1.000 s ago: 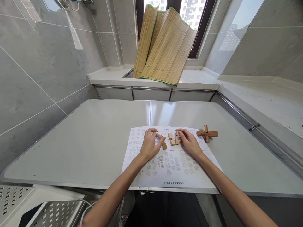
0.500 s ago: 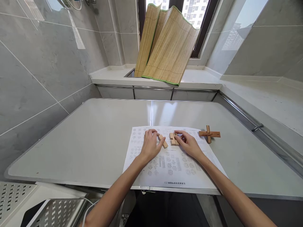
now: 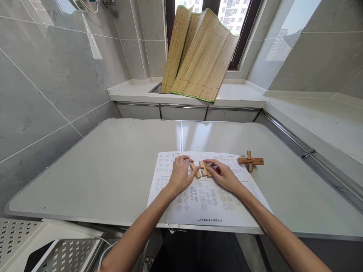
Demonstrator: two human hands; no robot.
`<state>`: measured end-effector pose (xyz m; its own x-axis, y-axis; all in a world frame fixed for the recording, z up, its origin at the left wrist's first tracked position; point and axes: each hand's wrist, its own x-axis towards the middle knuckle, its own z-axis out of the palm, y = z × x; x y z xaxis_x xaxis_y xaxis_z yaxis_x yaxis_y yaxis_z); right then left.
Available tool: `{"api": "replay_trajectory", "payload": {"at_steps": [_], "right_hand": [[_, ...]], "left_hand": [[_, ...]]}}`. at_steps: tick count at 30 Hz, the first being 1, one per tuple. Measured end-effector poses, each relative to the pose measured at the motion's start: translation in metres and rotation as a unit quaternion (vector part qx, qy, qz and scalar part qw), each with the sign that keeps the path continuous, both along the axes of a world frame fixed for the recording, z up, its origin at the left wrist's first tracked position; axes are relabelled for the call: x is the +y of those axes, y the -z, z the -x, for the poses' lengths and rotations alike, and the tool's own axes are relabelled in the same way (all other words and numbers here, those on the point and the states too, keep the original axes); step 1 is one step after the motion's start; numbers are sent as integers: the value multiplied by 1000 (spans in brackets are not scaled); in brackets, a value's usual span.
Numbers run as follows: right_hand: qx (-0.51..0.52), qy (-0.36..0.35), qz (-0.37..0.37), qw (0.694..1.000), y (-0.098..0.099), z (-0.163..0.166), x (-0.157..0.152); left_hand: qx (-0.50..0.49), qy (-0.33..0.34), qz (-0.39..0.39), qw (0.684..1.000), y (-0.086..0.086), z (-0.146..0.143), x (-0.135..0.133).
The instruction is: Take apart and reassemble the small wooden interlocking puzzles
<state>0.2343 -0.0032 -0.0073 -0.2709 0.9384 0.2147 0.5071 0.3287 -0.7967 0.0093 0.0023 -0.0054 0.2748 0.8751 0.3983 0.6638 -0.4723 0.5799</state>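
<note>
Left to right, as I view it remotely: perforated panels (image 3: 73, 257) below the bench (image 3: 99, 170); my left hand (image 3: 194, 164), thumb and fingers bent about a single wooden block (image 3: 197, 173), though whether it grips I cannot tell; a folded slatted mat (image 3: 202, 60), beyond, partly blocking the window (image 3: 231, 19); paired notched blocks (image 3: 203, 170) on the printed sheet (image 3: 210, 213); my right hand (image 3: 207, 165), pinching and partly hiding the right-hand one; a wooden cross (image 3: 250, 161) at the sheet's edge, clear of both hands.
</note>
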Motion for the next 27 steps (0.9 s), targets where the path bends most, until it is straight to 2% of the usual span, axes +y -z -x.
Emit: {"api": "replay_trajectory", "payload": {"at_steps": [4, 6, 12, 27], "right_hand": [[27, -50, 30, 998, -5, 2, -3], [50, -72, 41, 995, -7, 2, -3], [82, -79, 66, 991, -8, 0, -3], [145, -110, 91, 979, -10, 1, -4]], "left_hand": [[-3, 83, 7, 996, -7, 1, -3], [2, 102, 21, 995, -8, 1, -4], [11, 82, 61, 995, -10, 0, -5], [3, 99, 66, 993, -12, 0, -6]]}}
